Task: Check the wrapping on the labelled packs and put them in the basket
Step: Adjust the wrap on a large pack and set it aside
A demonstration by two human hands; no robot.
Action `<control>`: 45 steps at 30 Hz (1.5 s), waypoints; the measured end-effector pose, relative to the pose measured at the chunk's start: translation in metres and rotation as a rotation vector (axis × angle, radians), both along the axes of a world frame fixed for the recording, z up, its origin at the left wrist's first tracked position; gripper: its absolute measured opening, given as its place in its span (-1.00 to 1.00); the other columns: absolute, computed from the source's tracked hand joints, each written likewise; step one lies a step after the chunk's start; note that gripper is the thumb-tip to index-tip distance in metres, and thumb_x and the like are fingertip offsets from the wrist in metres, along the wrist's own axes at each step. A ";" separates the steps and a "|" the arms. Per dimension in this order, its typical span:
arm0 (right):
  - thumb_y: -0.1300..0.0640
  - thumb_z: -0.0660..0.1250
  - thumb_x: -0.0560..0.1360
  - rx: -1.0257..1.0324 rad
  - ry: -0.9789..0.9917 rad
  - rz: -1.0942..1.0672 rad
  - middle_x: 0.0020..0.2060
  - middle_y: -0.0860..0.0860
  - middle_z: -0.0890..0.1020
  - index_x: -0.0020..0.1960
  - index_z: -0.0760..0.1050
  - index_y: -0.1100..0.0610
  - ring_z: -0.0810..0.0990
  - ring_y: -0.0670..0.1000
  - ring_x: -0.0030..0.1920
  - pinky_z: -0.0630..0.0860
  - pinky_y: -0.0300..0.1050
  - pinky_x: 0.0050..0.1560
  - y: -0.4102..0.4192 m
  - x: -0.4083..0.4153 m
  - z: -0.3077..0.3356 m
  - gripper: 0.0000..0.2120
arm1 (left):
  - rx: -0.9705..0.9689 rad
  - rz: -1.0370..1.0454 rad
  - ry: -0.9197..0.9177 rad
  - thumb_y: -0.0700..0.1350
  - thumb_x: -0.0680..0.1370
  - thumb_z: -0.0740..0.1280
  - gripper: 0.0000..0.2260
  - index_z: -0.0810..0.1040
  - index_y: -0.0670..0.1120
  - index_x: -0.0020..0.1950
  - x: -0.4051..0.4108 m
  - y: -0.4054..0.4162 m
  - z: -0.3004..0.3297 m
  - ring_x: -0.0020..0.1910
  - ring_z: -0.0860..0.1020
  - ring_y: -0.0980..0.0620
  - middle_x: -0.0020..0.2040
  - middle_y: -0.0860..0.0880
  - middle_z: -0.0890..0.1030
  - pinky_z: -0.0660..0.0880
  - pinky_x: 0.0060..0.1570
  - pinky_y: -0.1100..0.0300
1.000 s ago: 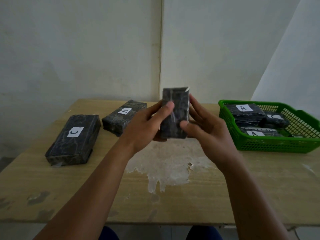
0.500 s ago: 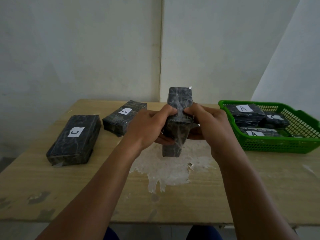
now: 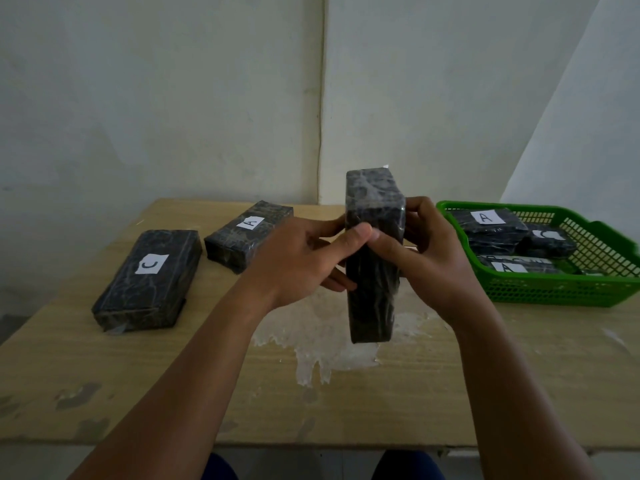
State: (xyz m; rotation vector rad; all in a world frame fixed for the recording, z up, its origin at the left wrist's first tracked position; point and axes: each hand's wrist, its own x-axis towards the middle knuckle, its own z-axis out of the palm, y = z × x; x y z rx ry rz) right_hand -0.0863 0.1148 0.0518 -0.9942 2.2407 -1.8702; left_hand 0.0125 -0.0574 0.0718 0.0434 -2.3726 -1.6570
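Observation:
A black pack in clear wrap stands upright above the table's middle, its narrow side toward me and its label out of sight. My left hand grips its left side, thumb across the front. My right hand grips its right side, fingers curled behind. A pack labelled C lies flat at the left, and a pack labelled A lies behind it. The green basket at the right holds three labelled packs.
The wooden table has a pale worn patch under the held pack. White walls close in behind, with a corner seam above the pack. My knees show below the front edge.
The held pack has been turned from its broad face to its narrow side, and its lower end now reaches farther down. Both hands shifted their grip around it.

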 end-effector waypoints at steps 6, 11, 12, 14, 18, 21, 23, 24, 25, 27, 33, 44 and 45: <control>-0.07 0.63 0.34 -0.087 0.037 0.025 0.32 0.01 0.65 0.27 0.43 0.08 0.59 0.00 0.41 0.62 0.18 0.31 0.002 -0.003 -0.004 -0.38 | -0.011 -0.047 0.021 0.19 0.51 0.35 -0.65 0.69 0.13 0.23 -0.001 -0.004 -0.004 -0.14 0.78 -0.06 0.09 0.03 0.77 0.72 0.00 -0.07; -0.13 0.61 0.28 -0.093 0.045 0.031 0.31 -0.02 0.64 0.28 0.43 0.07 0.60 -0.05 0.38 0.68 -0.09 0.20 0.001 -0.004 -0.002 -0.32 | -0.058 -0.036 0.048 0.20 0.52 0.33 -0.64 0.69 0.10 0.23 -0.004 -0.009 -0.006 -0.17 0.78 -0.04 0.07 0.04 0.77 0.72 -0.09 -0.02; -0.17 0.60 0.26 -0.089 0.052 0.019 0.32 -0.04 0.63 0.30 0.43 0.06 0.59 -0.07 0.38 0.66 -0.22 0.16 0.000 -0.003 -0.002 -0.28 | -0.077 -0.034 0.054 0.21 0.54 0.31 -0.65 0.67 0.12 0.23 -0.005 -0.009 -0.007 -0.18 0.78 -0.02 0.07 0.05 0.77 0.72 -0.14 0.03; -0.28 0.63 0.27 -0.050 0.082 -0.008 0.35 -0.10 0.58 0.34 0.40 0.01 0.56 -0.12 0.38 0.62 -0.35 0.08 -0.001 -0.003 -0.002 -0.21 | -0.144 -0.018 0.072 0.25 0.57 0.23 -0.71 0.63 0.22 0.17 -0.007 -0.010 -0.009 -0.20 0.77 0.05 0.05 0.10 0.75 0.62 -0.27 0.20; -0.49 0.50 0.25 -0.078 0.031 -0.096 0.27 -0.05 0.62 0.32 0.46 -0.02 0.62 0.01 0.30 0.66 0.06 0.23 -0.003 -0.007 -0.005 -0.18 | -0.148 0.113 0.092 0.29 0.60 0.04 -0.63 0.58 0.20 -0.01 -0.011 -0.013 -0.015 -0.29 0.67 0.22 -0.15 0.15 0.70 0.42 -0.27 0.31; -0.38 0.54 0.35 -0.264 -0.072 -0.197 0.14 0.12 0.68 0.31 0.53 0.06 0.69 0.18 0.15 0.70 0.09 0.14 -0.006 -0.008 -0.003 -0.28 | -0.052 0.157 0.079 0.27 0.65 -0.01 -0.59 0.57 0.15 0.07 -0.016 -0.016 -0.019 -0.21 0.59 0.25 -0.19 0.21 0.63 0.48 -0.12 0.30; -0.25 0.54 0.43 -0.299 -0.129 -0.190 0.12 0.15 0.70 0.32 0.56 0.12 0.70 0.14 0.17 0.70 -0.01 0.12 -0.008 -0.005 -0.002 -0.38 | 0.022 0.166 0.063 0.19 0.73 0.00 -0.61 0.57 0.06 0.17 -0.020 -0.017 -0.022 -0.04 0.60 0.03 -0.02 -0.04 0.65 0.59 0.06 0.01; -0.21 0.53 0.44 -0.298 -0.146 -0.167 0.13 0.14 0.71 0.29 0.58 0.13 0.70 0.11 0.20 0.70 0.01 0.17 -0.008 -0.003 -0.002 -0.42 | 0.051 0.179 0.062 0.17 0.75 0.01 -0.62 0.56 0.05 0.21 -0.022 -0.017 -0.024 0.04 0.63 -0.07 0.08 -0.14 0.66 0.61 0.18 -0.11; -0.19 0.53 0.45 -0.299 -0.164 -0.142 0.16 0.13 0.71 0.28 0.57 0.14 0.69 0.10 0.23 0.68 0.05 0.22 -0.009 -0.002 -0.002 -0.44 | 0.080 0.188 0.067 0.18 0.76 0.01 -0.62 0.57 0.06 0.24 -0.024 -0.017 -0.025 0.14 0.64 -0.12 0.15 -0.14 0.67 0.57 0.27 -0.18; -0.15 0.53 0.46 -0.332 -0.228 -0.090 0.19 0.15 0.70 0.30 0.51 0.16 0.69 0.11 0.24 0.67 0.14 0.25 -0.009 0.001 -0.001 -0.44 | 0.127 0.168 0.069 0.34 0.69 0.00 -0.51 0.58 0.15 0.33 -0.024 -0.016 -0.026 0.31 0.61 -0.05 0.27 0.01 0.67 0.49 0.39 -0.20; -0.20 0.63 0.34 -0.307 -0.207 -0.116 0.16 0.05 0.72 0.35 0.54 0.04 0.73 0.04 0.17 0.71 0.13 0.15 -0.008 0.008 0.003 -0.32 | 0.164 0.114 0.140 0.37 0.57 0.15 -0.57 0.66 0.23 0.22 -0.022 -0.017 -0.027 0.37 0.58 0.17 0.28 0.20 0.69 0.42 0.49 -0.08; -0.16 0.60 0.37 -0.148 0.171 -0.310 0.07 -0.10 0.65 0.12 0.59 -0.11 0.65 -0.08 0.02 0.70 -0.09 -0.06 -0.010 0.021 0.008 -0.62 | 0.396 0.060 0.177 0.30 0.56 0.23 -0.57 0.63 0.15 0.30 -0.031 -0.016 -0.032 0.42 0.56 0.04 0.36 0.06 0.66 0.47 0.45 -0.08; -0.15 0.59 0.38 -0.167 0.150 -0.302 0.07 -0.08 0.66 0.13 0.60 -0.09 0.66 -0.08 0.03 0.71 -0.08 -0.05 -0.009 0.020 0.008 -0.62 | 0.378 0.056 0.191 0.27 0.57 0.21 -0.59 0.63 0.14 0.29 -0.030 -0.015 -0.030 0.41 0.57 0.06 0.34 0.08 0.67 0.48 0.45 -0.07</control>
